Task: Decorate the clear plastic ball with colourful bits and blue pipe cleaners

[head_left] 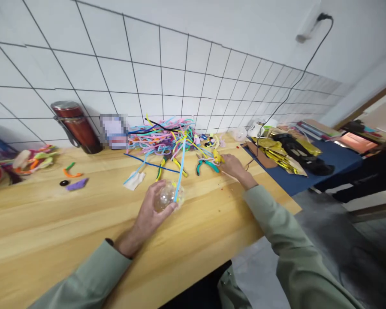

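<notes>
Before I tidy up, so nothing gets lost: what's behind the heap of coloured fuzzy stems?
The white tiled wall shows above the heap; anything on the table directly behind it is covered from view.

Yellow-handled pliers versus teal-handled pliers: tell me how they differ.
The yellow-handled pliers look larger in view than the teal-handled pliers. The yellow-handled pliers lie just beyond the clear ball; the teal-handled pliers lie close beside the right hand. Both rest on the table, handles spread.
</notes>
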### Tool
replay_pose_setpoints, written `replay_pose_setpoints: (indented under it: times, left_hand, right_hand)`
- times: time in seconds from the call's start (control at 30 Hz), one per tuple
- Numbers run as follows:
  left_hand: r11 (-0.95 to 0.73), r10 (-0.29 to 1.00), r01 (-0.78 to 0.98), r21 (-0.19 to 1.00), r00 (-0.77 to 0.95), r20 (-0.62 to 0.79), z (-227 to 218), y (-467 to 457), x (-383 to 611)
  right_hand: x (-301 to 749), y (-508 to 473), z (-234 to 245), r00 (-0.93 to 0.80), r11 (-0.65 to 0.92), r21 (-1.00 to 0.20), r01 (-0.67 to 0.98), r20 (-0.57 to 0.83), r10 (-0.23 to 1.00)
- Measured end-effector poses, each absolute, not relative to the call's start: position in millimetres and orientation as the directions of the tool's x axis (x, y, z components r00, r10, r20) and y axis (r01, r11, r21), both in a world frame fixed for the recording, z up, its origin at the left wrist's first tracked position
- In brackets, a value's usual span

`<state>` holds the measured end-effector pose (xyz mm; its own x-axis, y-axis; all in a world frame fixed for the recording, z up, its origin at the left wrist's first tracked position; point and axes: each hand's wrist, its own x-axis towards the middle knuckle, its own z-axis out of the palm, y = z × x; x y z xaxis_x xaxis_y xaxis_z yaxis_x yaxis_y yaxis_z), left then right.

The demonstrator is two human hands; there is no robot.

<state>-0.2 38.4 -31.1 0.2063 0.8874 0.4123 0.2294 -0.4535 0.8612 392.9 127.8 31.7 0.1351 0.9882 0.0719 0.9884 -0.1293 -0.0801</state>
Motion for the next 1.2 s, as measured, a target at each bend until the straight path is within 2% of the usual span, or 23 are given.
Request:
replay_pose_setpoints:
  times: [0.13, 0.27, 0.47, 0.5, 0.57, 0.63, 0.77, 0.87, 1.0, 1.2]
  left_hand:
    - [-0.448, 0.888, 0.23, 0.864, 0.228, 0.4, -30.0, 30.9, 5.3]
    - [-0.482, 0.871, 0.257, 0.837, 0.238, 0.429, -29.1, 29.5, 6.6]
    - [-0.54, 0.841, 0.303, 0.786, 0.236, 0.487, -27.7, 33.5, 6.5]
    - [-0.559, 0.829, 0.307, 0.771, 0.231, 0.509, -27.2, 34.3, 6.6]
    - [-0.605, 0.796, 0.308, 0.734, 0.223, 0.563, -26.0, 36.1, 6.5]
    - [-0.647, 0.761, 0.312, 0.696, 0.214, 0.612, -24.7, 37.6, 6.0]
    - [-0.686, 0.726, 0.305, 0.661, 0.233, 0.647, -23.5, 38.7, 4.5]
    - [-0.709, 0.706, 0.274, 0.65, 0.269, 0.656, -22.6, 38.0, 4.7]
    - [-0.712, 0.702, 0.257, 0.653, 0.28, 0.655, -18.2, 37.5, 5.7]
    - [-0.722, 0.691, 0.237, 0.65, 0.309, 0.654, -13.2, 37.0, 6.0]
  right_hand:
    - [385.4, 140.9, 25.7, 0.221, -0.215, -0.084, 0.973, 0.067, 0.973]
    - [389.2, 144.9, 34.3, 0.242, -0.233, -0.119, 0.965, 0.075, 0.967]
    - [407.5, 112.5, 59.8, 0.287, -0.237, -0.228, 0.944, 0.217, 0.933]
    - [407.7, 103.4, 63.5, 0.266, -0.19, -0.298, 0.935, 0.239, 0.934]
    - [401.4, 84.1, 68.3, 0.142, 0.054, -0.604, 0.795, 0.271, 0.952]
    - [386.3, 65.7, 69.7, -0.019, 0.181, -0.759, 0.626, 0.217, 0.976]
    - [347.6, 42.7, 67.3, -0.268, 0.139, -0.846, 0.515, -0.005, 0.963]
    - [328.8, 37.8, 67.3, -0.38, 0.104, -0.867, 0.488, -0.103, 0.919]
    - [321.4, 35.8, 67.5, -0.467, 0.062, -0.906, 0.418, -0.156, 0.871]
    - [321.9, 34.4, 64.5, -0.474, 0.032, -0.929, 0.369, -0.158, 0.866]
